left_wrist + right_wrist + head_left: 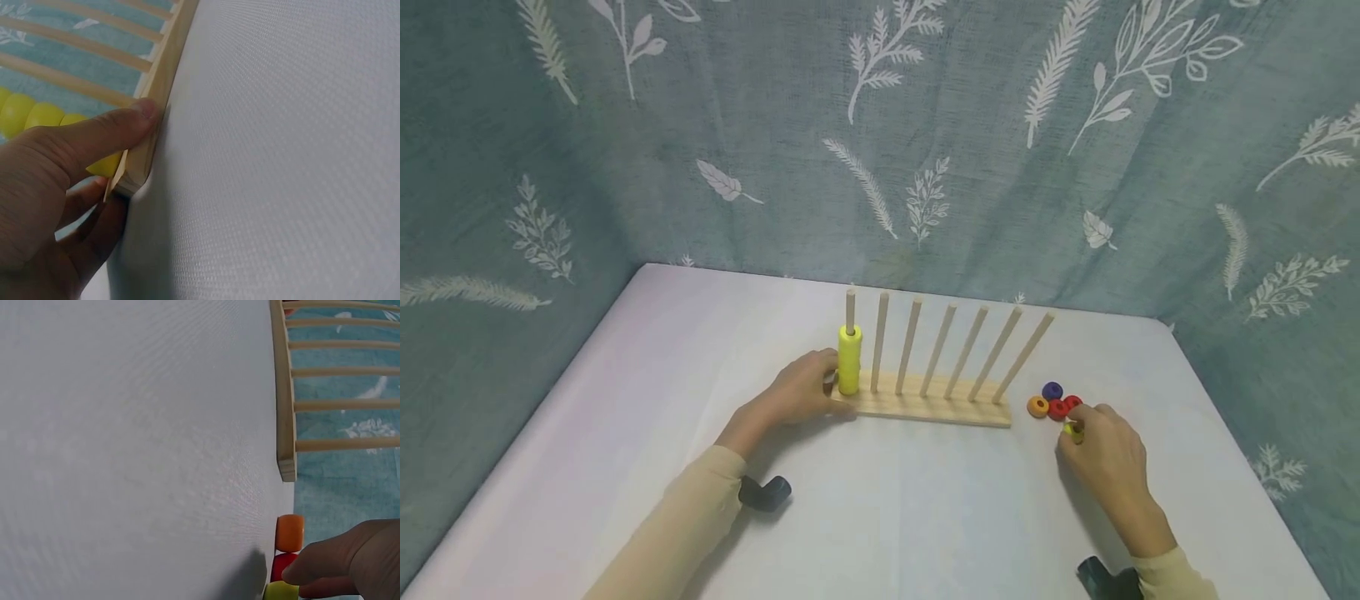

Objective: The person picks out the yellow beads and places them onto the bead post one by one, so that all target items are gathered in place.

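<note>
A wooden peg rack point(936, 408) with a row of upright pegs stands on the table. Several yellow beads point(849, 362) are stacked on its leftmost peg, whose top shows bare above them. My left hand point(805, 387) grips the left end of the base, the thumb point(140, 115) lying along its front edge. Off the rack's right end, my right hand point(1105, 450) pinches a yellow bead point(1072, 432) at table level, partly hidden by the fingers. Touching or close by are red beads point(1057, 409), an orange bead point(1037, 407) and a dark blue bead point(1052, 390).
The other pegs point(934, 350) carry no beads. A white cloth point(850, 517) covers the table. Behind and at both sides hangs a green curtain point(775, 125) with white leaf prints. Dark wrist-worn devices point(765, 493) sit at both sleeves.
</note>
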The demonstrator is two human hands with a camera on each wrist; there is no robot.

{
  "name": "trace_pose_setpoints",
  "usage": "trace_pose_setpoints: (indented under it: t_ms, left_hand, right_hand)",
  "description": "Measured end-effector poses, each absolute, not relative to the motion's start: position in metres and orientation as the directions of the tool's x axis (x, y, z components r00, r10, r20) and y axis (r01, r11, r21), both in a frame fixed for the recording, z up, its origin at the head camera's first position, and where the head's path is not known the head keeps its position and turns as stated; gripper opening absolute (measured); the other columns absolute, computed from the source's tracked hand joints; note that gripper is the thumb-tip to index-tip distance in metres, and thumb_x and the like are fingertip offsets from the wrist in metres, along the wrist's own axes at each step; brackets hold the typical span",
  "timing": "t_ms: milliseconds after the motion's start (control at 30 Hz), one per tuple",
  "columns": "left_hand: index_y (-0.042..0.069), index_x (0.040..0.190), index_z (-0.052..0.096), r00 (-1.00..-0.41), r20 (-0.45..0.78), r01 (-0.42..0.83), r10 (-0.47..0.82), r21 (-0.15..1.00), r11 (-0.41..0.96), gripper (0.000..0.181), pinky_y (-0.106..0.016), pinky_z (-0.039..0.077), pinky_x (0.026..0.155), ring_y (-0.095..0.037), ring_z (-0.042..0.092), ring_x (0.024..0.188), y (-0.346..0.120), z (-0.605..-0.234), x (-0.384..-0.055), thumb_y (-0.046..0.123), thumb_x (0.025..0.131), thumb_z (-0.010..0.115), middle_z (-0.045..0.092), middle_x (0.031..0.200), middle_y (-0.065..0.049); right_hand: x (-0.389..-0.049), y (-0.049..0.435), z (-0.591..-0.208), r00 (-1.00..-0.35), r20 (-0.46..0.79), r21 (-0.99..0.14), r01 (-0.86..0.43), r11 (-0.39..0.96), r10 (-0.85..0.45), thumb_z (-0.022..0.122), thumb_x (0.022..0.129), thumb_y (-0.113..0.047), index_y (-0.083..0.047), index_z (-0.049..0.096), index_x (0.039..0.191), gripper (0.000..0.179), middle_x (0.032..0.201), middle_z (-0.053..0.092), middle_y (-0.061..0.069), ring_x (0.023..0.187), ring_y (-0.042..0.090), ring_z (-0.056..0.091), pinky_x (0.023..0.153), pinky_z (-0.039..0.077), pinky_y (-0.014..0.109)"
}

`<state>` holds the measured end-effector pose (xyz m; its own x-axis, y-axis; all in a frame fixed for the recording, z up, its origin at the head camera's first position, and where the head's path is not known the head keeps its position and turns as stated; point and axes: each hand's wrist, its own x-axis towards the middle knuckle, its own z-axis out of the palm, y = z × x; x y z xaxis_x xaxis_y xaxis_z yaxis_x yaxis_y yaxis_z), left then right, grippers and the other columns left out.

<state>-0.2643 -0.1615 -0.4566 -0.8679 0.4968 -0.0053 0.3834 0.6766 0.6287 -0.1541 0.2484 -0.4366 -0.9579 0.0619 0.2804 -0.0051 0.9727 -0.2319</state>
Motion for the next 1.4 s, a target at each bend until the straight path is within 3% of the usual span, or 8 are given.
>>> trace_pose_setpoints:
  t_ms: [600,900,1167,1400]
  left_hand:
    - [0.017,0.107,0.067,-0.875,-0.006,0.368,0.484,0.64,0.674,0.05,-0.04,0.047,0.084,-0.018,0.052,0.088,-0.158,-0.458,-0.263,0.033,0.067,0.093,0.059,0.094,0.004]
    - [0.017,0.108,0.067,-0.877,-0.017,0.36,0.48,0.639,0.68,0.05,-0.043,0.047,0.092,-0.019,0.056,0.098,-0.159,-0.457,-0.262,0.033,0.068,0.093,0.062,0.103,0.004]
    - [0.018,0.103,0.066,-0.873,-0.003,0.372,0.488,0.643,0.67,0.047,-0.04,0.045,0.084,-0.019,0.052,0.09,-0.159,-0.455,-0.262,0.033,0.067,0.093,0.06,0.097,0.004]
    - [0.017,0.108,0.067,-0.876,-0.018,0.361,0.483,0.639,0.679,0.05,-0.042,0.046,0.086,-0.018,0.053,0.092,-0.158,-0.457,-0.262,0.033,0.068,0.093,0.061,0.1,0.004]
  right_hand:
    - [-0.152,0.249,-0.428,-0.98,0.199,-0.213,-0.022,0.977,0.021,0.071,0.07,0.005,0.006,0.071,0.083,0.013,0.073,0.056,0.013,0.065,0.027,0.046,0.056,0.039,0.037]
    - [-0.151,0.25,-0.425,-0.995,0.099,-0.204,-0.012,0.979,0.009,0.077,0.073,0.003,0.006,0.071,0.087,0.015,0.074,0.057,0.011,0.068,0.027,0.046,0.057,0.041,0.037]
    - [-0.148,0.25,-0.41,-0.98,0.195,-0.202,-0.072,0.977,-0.032,0.071,0.073,0.004,0.008,0.072,0.09,0.017,0.074,0.058,0.013,0.062,0.023,0.045,0.051,0.04,0.034]
    - [-0.146,0.249,-0.385,-0.981,0.195,-0.26,-0.076,0.963,-0.025,0.079,0.072,0.005,0.009,0.07,0.09,0.021,0.083,0.061,0.019,0.069,0.028,0.054,0.064,0.053,0.047]
